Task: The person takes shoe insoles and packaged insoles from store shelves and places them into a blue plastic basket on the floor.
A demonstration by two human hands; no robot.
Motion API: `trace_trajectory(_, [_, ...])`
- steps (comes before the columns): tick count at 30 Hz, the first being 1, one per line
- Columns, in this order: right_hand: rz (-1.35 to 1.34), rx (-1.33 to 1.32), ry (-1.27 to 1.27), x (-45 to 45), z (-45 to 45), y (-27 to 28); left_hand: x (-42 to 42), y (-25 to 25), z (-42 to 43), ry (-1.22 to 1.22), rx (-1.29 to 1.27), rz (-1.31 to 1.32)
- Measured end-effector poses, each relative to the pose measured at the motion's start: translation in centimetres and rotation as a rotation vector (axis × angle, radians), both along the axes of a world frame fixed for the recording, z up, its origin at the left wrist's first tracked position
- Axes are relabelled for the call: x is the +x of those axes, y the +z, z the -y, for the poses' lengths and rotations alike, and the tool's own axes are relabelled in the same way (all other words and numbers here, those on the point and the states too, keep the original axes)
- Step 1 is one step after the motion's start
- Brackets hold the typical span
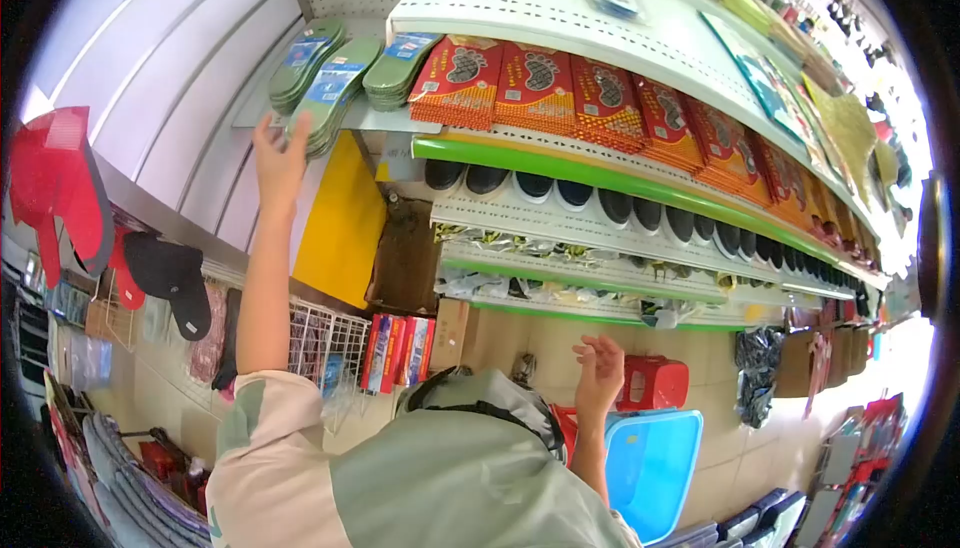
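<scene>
My left hand (281, 160) is raised at the shelf's left end, its fingers apart, with a fingertip at the near end of the middle stack of green insoles (335, 93). Whether it presses on them is hard to tell. Two more stacks lie either side: left insoles (303, 60) and right insoles (402, 68), all with blue-and-white labels. Red insole packets (455, 78) with a foot picture continue the row. My right hand (599, 368) hangs in the air, fingers loosely bent and apart, holding nothing. Closest to it are a red plastic stool (655, 383) and a blue plastic bin (655, 468).
Lower shelves carry black shoes (570, 193) and bagged goods. Above juts a white perforated shelf (500, 18). Red insoles (65, 188) and a black one (165, 278) hang at left. Below stand a wire basket (320, 343) and a cardboard box (452, 333). A dark bundle (758, 373) hangs at right.
</scene>
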State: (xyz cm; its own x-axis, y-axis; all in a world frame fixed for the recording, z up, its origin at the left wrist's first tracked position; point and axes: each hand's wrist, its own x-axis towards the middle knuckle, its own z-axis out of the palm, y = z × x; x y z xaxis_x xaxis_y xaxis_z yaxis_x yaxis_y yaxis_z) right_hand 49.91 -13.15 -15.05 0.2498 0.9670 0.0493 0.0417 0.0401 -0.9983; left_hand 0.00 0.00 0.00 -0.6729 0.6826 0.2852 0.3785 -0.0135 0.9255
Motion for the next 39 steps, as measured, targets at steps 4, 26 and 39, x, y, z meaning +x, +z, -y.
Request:
trace_trajectory(4, [-0.028,-0.011,-0.013,-0.2,0.1,0.0,-0.5,1.9,0.4,-0.268,-0.121,0.789])
trace_trajectory(26, [-0.144,-0.077,0.617,-6.7,-4.3,4.0,11.8,-6.1,14.1,-0.250,0.459,0.420])
trace_trajectory(39, [-0.620,-0.216,0.276,-10.0,-0.2,6.5,21.5,-13.8,21.1,-0.938,-0.167,0.310])
